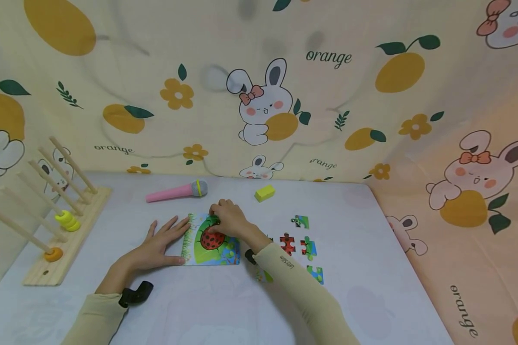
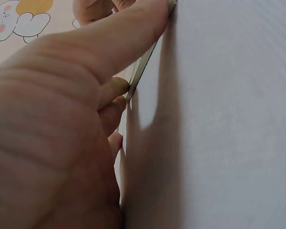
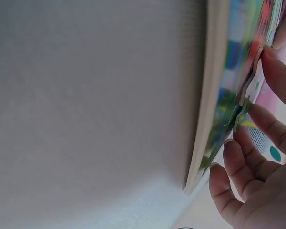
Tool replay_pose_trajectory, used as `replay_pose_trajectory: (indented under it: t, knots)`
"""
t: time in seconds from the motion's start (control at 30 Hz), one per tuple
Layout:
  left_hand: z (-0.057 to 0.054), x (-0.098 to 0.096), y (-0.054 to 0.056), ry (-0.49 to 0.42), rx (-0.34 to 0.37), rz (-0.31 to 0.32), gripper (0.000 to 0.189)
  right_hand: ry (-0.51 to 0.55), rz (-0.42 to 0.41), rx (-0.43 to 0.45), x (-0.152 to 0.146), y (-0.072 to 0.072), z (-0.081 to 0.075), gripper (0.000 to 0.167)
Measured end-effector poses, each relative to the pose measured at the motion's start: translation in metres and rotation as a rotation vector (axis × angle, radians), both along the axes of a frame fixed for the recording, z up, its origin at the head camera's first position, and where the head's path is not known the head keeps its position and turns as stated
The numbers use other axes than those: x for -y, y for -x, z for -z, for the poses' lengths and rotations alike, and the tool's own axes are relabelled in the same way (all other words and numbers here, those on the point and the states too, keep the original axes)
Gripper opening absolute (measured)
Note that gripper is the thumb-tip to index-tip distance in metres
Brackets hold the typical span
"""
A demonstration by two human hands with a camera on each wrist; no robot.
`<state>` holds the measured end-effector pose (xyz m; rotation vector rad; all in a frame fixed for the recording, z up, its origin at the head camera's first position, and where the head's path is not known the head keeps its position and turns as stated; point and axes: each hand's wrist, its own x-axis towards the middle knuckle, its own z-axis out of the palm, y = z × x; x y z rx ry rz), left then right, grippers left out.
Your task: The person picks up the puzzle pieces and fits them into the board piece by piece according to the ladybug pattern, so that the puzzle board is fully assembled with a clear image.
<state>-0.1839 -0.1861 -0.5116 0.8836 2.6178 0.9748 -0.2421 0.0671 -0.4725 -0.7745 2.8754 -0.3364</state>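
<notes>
A ladybug jigsaw puzzle [image 1: 224, 249] lies on the table in front of me, its red ladybug on a green leaf. My left hand [image 1: 155, 247] lies flat at its left side, fingers spread, with fingertips and thumb at the board's edge. Over the upper part of the picture, my right hand [image 1: 232, 220] pinches a puzzle piece [image 3: 250, 81] between thumb and fingers, held close against the board. The right wrist view shows this piece slightly tilted above the picture; the hand hides most of it in the head view.
Several loose pieces, including a red one [image 1: 287, 244] and a green-blue one [image 1: 315, 274], lie right of the board, some partly behind my right forearm. A pink toy microphone [image 1: 172, 192] and a yellow block [image 1: 264, 193] lie behind. A wooden peg stand [image 1: 75, 247] with rings is at left.
</notes>
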Motion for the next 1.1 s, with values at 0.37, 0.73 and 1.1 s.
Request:
replay_pose_trajectory:
  t: [0.37, 0.73, 1.1]
  knots:
    - [0.001, -0.001, 0.0, -0.004, 0.01, 0.006, 0.098, -0.005, -0.006, -0.002, -0.002, 0.001, 0.002, 0.047]
    - [0.0, 0.0, 0.001, 0.008, 0.01, 0.003, 0.098, -0.017, -0.016, -0.022, -0.001, 0.0, 0.003, 0.048]
    - [0.002, 0.001, 0.0, -0.012, -0.016, 0.015, 0.097, -0.215, -0.17, 0.008, -0.016, -0.043, -0.014, 0.075]
